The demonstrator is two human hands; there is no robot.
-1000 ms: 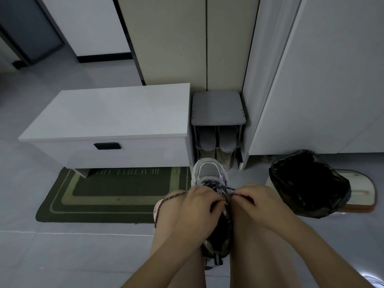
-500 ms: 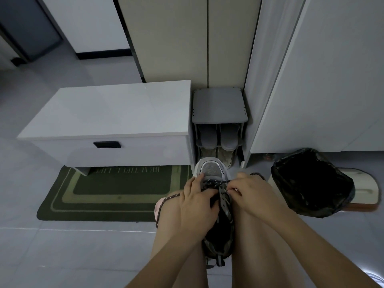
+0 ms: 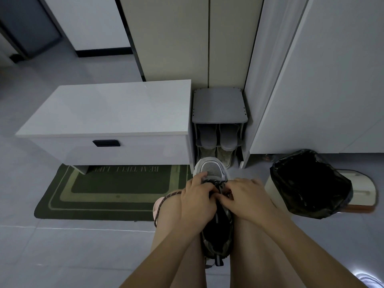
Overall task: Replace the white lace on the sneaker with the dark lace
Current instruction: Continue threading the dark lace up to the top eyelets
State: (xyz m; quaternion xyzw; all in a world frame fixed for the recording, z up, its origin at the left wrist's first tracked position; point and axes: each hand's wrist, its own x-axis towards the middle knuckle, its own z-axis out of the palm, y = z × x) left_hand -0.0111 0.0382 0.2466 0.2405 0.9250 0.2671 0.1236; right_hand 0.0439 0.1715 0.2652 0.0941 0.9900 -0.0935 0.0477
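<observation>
1. Entryway floor (image 3: 83, 256) — sneaker (image 3: 212, 169) sits between our legs (image 3: 255, 246).
2. Our hands have moved toeward: left hand (image 3: 197, 202) grips the sneaker, right hand (image 3: 247, 198) pinches the dark lace (image 3: 163, 202) — threading continues, we judge.

The sneaker (image 3: 212, 169) sits between the knees. The left hand (image 3: 197, 201) grips its front and the right hand (image 3: 249, 199) pinches the dark lace (image 3: 164, 202), which trails over the left knee.

Home entryway: shoe rack (image 3: 219, 104), doormat (image 3: 116, 192)
</observation>
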